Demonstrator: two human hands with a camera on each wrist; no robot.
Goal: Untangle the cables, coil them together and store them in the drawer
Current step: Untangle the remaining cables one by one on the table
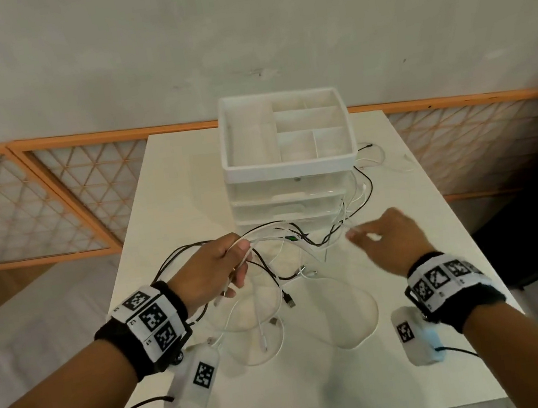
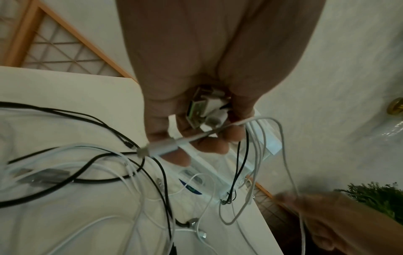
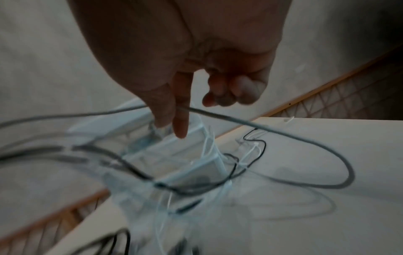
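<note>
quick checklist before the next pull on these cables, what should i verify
1. Left hand grips a bunch of white cables: ok.
2. Right hand pinches one white strand: ok.
3. Cables separated: not ok, black cable and white still cross between the hands.
4. Strands clear of the drawer unit: not ok, some trail around its right side.
5. Drawer open for storing: not ok, the fronts look shut.
6. Loose plugs free of snags: cannot tell.
</note>
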